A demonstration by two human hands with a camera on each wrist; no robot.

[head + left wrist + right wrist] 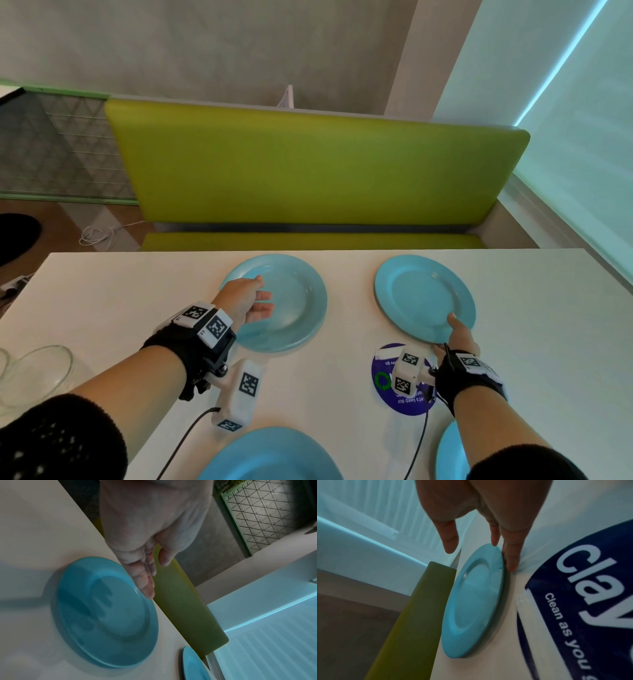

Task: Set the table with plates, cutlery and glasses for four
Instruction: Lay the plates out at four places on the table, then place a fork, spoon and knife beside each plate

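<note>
Two blue plates lie on the far side of the white table [120, 291]. My left hand [264, 294] hovers over the far-left plate [298, 308] with straight, relaxed fingers and holds nothing; in the left wrist view this hand [150, 574] casts a shadow on that plate [106, 615]. My right hand [455, 334] is at the near rim of the far-right plate [421, 294]. In the right wrist view its straight fingers [511, 561] touch the rim of that plate [476, 595], which lies flat, while the thumb stands apart above it. Two more blue plates [270, 455] [452, 455] lie at the near edge.
Clear glassware [34, 373] stands at the table's left edge. A round purple sticker [404, 380] is stuck to the table under my right wrist. A green bench [308, 171] runs behind the far edge, and a pale blind [582, 137] is on the right.
</note>
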